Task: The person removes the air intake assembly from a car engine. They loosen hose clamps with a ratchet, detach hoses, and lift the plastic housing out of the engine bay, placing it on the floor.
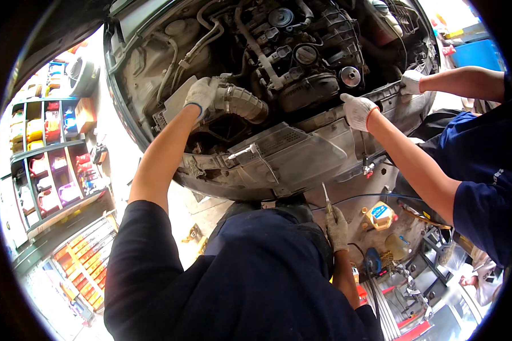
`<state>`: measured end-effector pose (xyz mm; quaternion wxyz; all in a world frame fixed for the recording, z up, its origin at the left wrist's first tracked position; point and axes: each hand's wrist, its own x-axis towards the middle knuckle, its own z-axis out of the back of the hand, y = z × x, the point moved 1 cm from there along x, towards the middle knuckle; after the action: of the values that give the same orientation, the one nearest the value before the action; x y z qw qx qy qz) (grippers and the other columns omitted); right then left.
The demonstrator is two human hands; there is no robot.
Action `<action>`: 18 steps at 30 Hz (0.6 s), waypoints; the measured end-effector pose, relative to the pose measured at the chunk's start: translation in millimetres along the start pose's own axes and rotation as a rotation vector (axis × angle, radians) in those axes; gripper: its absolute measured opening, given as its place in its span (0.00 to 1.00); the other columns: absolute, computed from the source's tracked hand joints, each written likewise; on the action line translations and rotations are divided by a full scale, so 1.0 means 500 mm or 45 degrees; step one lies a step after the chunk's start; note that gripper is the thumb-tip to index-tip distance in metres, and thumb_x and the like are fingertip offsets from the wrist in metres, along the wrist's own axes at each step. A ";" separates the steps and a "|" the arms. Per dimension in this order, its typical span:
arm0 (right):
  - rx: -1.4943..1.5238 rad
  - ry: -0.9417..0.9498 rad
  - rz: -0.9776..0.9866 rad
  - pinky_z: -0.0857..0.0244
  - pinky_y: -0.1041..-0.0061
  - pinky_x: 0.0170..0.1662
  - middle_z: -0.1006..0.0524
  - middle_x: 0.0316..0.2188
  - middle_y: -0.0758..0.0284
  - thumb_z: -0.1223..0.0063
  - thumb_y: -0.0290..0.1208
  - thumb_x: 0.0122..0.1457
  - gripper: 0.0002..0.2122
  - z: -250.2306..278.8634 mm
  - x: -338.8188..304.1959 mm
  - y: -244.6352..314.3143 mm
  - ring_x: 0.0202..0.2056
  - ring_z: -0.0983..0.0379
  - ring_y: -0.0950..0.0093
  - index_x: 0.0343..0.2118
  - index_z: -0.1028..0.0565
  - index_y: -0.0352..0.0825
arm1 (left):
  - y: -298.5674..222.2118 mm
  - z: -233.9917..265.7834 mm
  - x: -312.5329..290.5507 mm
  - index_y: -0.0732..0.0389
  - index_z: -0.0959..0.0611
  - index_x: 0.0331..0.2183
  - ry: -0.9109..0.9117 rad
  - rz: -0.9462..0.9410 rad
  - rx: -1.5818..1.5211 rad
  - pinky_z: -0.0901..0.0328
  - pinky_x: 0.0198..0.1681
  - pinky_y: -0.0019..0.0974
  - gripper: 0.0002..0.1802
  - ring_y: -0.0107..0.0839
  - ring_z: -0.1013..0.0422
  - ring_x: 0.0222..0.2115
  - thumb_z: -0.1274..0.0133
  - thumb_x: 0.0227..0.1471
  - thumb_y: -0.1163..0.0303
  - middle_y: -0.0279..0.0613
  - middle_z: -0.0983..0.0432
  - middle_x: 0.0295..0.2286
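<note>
The person's left arm stretches forward, the gloved left hand knuckles-up; the right forearm is low alongside the body, gloved right hand clenched.

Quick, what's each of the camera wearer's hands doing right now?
Left hand: gloved, at the ribbed air-intake hose; whether its grip is closed can't be told.
Right hand: gloved, closed, holding a screwdriver.

A dusty duct bends rightward; a slim tool points forward.
</note>
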<state>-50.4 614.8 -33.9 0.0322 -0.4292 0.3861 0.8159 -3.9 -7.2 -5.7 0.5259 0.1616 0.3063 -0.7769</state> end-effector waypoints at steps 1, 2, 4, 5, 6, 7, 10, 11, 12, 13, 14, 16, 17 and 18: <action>-0.033 -0.017 0.045 0.31 0.73 0.37 0.21 0.35 0.69 0.45 0.40 0.68 0.22 0.000 0.004 0.005 0.31 0.28 0.78 0.58 0.25 0.30 | 0.003 0.005 -0.001 0.60 0.28 0.64 0.012 -0.005 0.045 0.35 0.62 0.50 0.38 0.51 0.31 0.59 0.61 0.69 0.40 0.54 0.27 0.59; -0.066 -0.037 0.090 0.30 0.72 0.39 0.20 0.36 0.67 0.46 0.39 0.68 0.21 0.000 0.009 0.009 0.32 0.27 0.76 0.58 0.26 0.30 | 0.004 0.007 -0.001 0.61 0.30 0.65 0.026 -0.011 0.090 0.35 0.63 0.50 0.40 0.51 0.31 0.60 0.61 0.68 0.39 0.54 0.28 0.60; -0.218 -0.003 0.045 0.29 0.70 0.48 0.18 0.42 0.62 0.46 0.35 0.66 0.21 -0.013 -0.011 0.117 0.41 0.22 0.71 0.59 0.26 0.30 | 0.012 -0.001 -0.013 0.63 0.24 0.60 0.018 -0.070 0.287 0.32 0.59 0.51 0.39 0.52 0.27 0.55 0.59 0.67 0.38 0.57 0.23 0.54; -0.200 -0.014 0.091 0.30 0.70 0.50 0.19 0.44 0.61 0.46 0.35 0.67 0.21 -0.016 -0.008 0.119 0.44 0.23 0.71 0.59 0.26 0.30 | 0.005 -0.011 -0.010 0.64 0.21 0.56 0.013 -0.136 0.330 0.32 0.58 0.52 0.38 0.54 0.26 0.54 0.58 0.66 0.39 0.58 0.22 0.52; -0.185 -0.018 0.134 0.31 0.71 0.53 0.19 0.46 0.60 0.46 0.35 0.67 0.21 -0.022 -0.004 0.115 0.47 0.23 0.71 0.59 0.26 0.30 | 0.009 -0.027 -0.001 0.64 0.18 0.51 0.010 -0.195 0.374 0.32 0.57 0.52 0.36 0.55 0.25 0.52 0.58 0.64 0.40 0.59 0.20 0.49; -0.173 -0.026 0.173 0.32 0.71 0.55 0.19 0.48 0.60 0.47 0.36 0.67 0.21 -0.022 -0.001 0.111 0.50 0.23 0.70 0.59 0.26 0.30 | 0.003 -0.042 0.001 0.65 0.15 0.47 0.012 -0.257 0.414 0.31 0.56 0.53 0.36 0.56 0.24 0.51 0.58 0.63 0.41 0.61 0.19 0.47; -0.037 0.011 0.074 0.34 0.73 0.57 0.19 0.50 0.60 0.45 0.34 0.67 0.21 -0.027 0.011 0.079 0.51 0.24 0.72 0.59 0.26 0.29 | -0.007 -0.063 0.018 0.63 0.15 0.44 -0.103 -0.337 0.492 0.28 0.49 0.56 0.30 0.54 0.21 0.45 0.57 0.67 0.46 0.57 0.17 0.41; 0.005 0.006 0.074 0.34 0.73 0.57 0.19 0.50 0.60 0.45 0.34 0.67 0.21 -0.029 0.016 0.066 0.51 0.24 0.72 0.59 0.27 0.28 | -0.011 -0.066 0.020 0.64 0.16 0.44 -0.124 -0.385 0.531 0.27 0.47 0.57 0.29 0.54 0.21 0.43 0.57 0.68 0.46 0.57 0.17 0.40; 0.055 -0.001 0.083 0.34 0.72 0.58 0.19 0.51 0.60 0.44 0.34 0.66 0.22 -0.027 0.017 0.053 0.51 0.25 0.73 0.60 0.27 0.27 | -0.010 -0.071 0.018 0.63 0.16 0.44 -0.094 -0.377 0.552 0.28 0.48 0.56 0.28 0.54 0.21 0.45 0.57 0.68 0.47 0.56 0.17 0.41; 0.039 -0.009 0.051 0.34 0.72 0.58 0.19 0.51 0.60 0.43 0.34 0.66 0.22 -0.026 0.017 0.047 0.51 0.25 0.73 0.60 0.27 0.27 | -0.015 -0.070 0.015 0.62 0.15 0.45 -0.065 -0.372 0.577 0.28 0.50 0.55 0.27 0.54 0.22 0.46 0.57 0.67 0.48 0.55 0.17 0.42; 0.024 -0.019 0.020 0.34 0.72 0.58 0.19 0.51 0.60 0.43 0.34 0.66 0.23 -0.023 0.017 0.042 0.51 0.25 0.73 0.60 0.27 0.27 | -0.020 -0.069 0.012 0.61 0.14 0.45 -0.035 -0.368 0.601 0.29 0.52 0.55 0.27 0.55 0.22 0.47 0.57 0.66 0.50 0.55 0.17 0.44; 0.022 -0.027 -0.029 0.33 0.72 0.58 0.19 0.51 0.60 0.42 0.34 0.65 0.23 -0.024 0.013 0.043 0.51 0.24 0.73 0.60 0.27 0.28 | -0.018 -0.067 0.016 0.60 0.13 0.46 0.006 -0.336 0.590 0.29 0.53 0.53 0.26 0.55 0.22 0.49 0.56 0.66 0.51 0.54 0.17 0.45; 0.005 -0.018 -0.009 0.34 0.72 0.58 0.19 0.51 0.60 0.42 0.34 0.65 0.23 -0.028 0.010 0.050 0.52 0.24 0.73 0.60 0.27 0.28 | -0.010 -0.061 0.024 0.61 0.13 0.46 0.018 -0.307 0.554 0.29 0.54 0.53 0.26 0.55 0.23 0.49 0.56 0.65 0.51 0.54 0.17 0.46; -0.012 -0.010 0.010 0.34 0.72 0.58 0.19 0.51 0.60 0.42 0.34 0.65 0.23 -0.030 0.007 0.057 0.52 0.25 0.73 0.60 0.27 0.28 | -0.005 -0.057 0.031 0.61 0.14 0.47 0.030 -0.279 0.519 0.29 0.54 0.53 0.26 0.55 0.23 0.50 0.56 0.65 0.51 0.54 0.17 0.46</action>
<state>-53.5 584.2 -24.4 0.0284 -0.4246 0.3838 0.8195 -14.6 0.5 -35.4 0.3914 0.2394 0.1648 -0.8731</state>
